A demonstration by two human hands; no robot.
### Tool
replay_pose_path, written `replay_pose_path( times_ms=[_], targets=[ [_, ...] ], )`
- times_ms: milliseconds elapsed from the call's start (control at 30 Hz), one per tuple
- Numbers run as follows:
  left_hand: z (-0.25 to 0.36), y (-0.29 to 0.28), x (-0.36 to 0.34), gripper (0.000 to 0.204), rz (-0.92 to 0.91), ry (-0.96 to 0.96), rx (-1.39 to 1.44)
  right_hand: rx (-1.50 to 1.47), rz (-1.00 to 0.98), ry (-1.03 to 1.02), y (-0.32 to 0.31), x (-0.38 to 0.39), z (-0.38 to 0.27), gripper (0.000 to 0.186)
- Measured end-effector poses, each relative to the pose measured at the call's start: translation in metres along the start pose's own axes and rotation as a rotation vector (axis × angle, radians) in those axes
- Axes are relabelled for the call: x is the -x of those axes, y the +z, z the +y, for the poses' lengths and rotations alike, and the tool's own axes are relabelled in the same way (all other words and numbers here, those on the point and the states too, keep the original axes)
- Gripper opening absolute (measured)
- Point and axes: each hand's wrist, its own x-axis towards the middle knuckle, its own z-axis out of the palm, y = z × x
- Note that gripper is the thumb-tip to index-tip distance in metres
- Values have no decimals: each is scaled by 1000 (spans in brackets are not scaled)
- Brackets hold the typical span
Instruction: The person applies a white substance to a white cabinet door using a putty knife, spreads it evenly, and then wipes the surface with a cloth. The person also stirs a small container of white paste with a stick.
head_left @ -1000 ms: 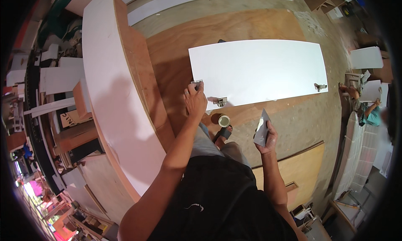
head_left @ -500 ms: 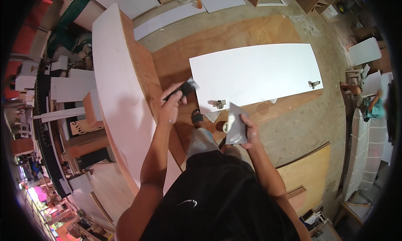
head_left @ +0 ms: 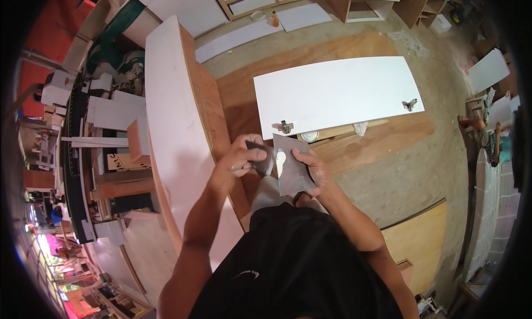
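Note:
My left hand (head_left: 239, 157) is closed around the dark handle of a putty knife (head_left: 268, 165). Its thin blade reaches to the left edge of a flat grey plate (head_left: 293, 170), and I cannot tell whether the two touch. My right hand (head_left: 316, 168) grips that plate by its right side, thumb on top. A dab of off-white paste (head_left: 280, 160) sits on the plate. Just beyond my hands lies a white panel (head_left: 335, 92) with two metal hinges on it, a left one (head_left: 285, 127) and a right one (head_left: 410, 104).
A long white board with a wooden edge (head_left: 177, 108) stands along my left. Under the panel are a brown plywood sheet (head_left: 388, 131) and a round container (head_left: 308, 136). A yellowish board (head_left: 418, 238) lies at the right. Another person's arm (head_left: 497, 141) shows at the far right.
My left hand has brought the putty knife from the white panel's left corner down and right to the grey plate. The plate has moved slightly left in my right hand.

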Motion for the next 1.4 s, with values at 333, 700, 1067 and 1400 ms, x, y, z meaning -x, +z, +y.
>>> replay_pose_path(
  times_ms=[333,700,1067,1400],
  targets=[
    [-30,113,24,16,393,363,132,443,285,-1175,11,54,-28,40],
    [-93,185,75,18,480,463,114,901,167,-1290,21,127,51,41],
    [-151,160,200,30,506,704,231,712,178,-600,-39,204,120,28],
    [-195,218,195,29,505,443,206,184,83,-395,-59,227,66,21]
  ],
)
